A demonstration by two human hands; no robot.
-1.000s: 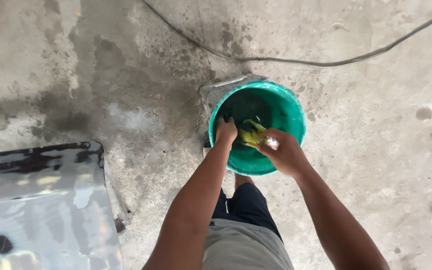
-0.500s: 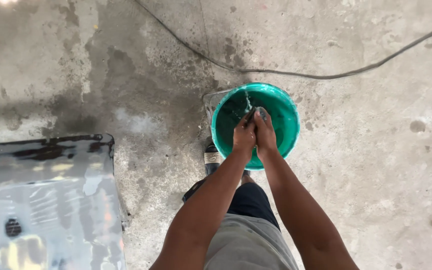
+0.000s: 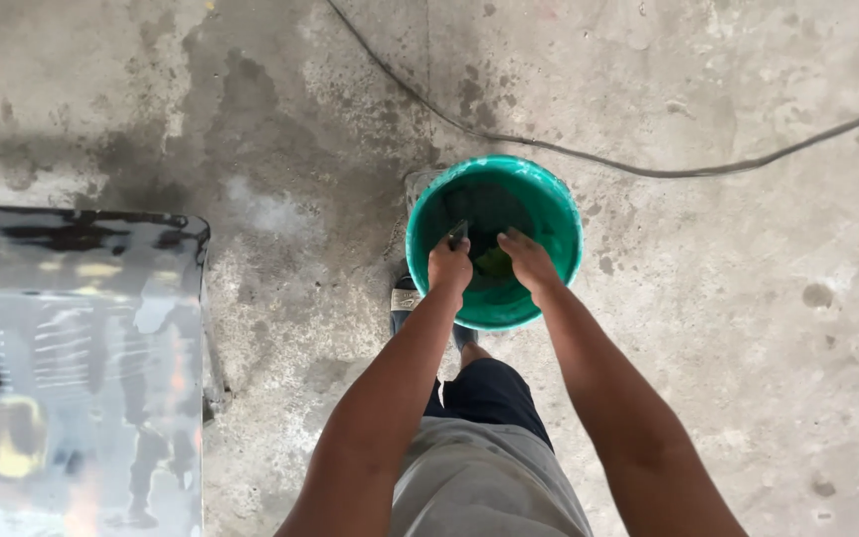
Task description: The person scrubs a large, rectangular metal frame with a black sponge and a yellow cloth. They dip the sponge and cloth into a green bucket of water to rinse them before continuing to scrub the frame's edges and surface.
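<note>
Both hands are lowered into the green bucket (image 3: 550, 204), which stands on the concrete floor (image 3: 748, 328) directly ahead of the person's feet. The left hand (image 3: 449, 267) is closed on a small dark object (image 3: 457, 235) that projects just beyond its fingertips; what this object is cannot be told. The right hand (image 3: 526, 259) is held with fingers loosely extended and pointed down into the bucket. Just below and between the fingertips of both hands, a yellow-green cloth (image 3: 494, 263) lies at the bottom of the bucket. Whether the right fingers are touching the cloth cannot be told.

The step in hand is judged to be the wetting or rinsing of the cloth inside the bucket. The next move is judged to call for a full closing of the right fingers on the cloth, and for the cloth to be kept above the bucket opening so that water is contained within the rim.

Beyond the bucket, on the far side from the fingers, a dark hose (image 3: 648, 169) is laid across the floor. Well to the left of the left hand, a glossy wet panel (image 3: 72, 368) is seen.
</note>
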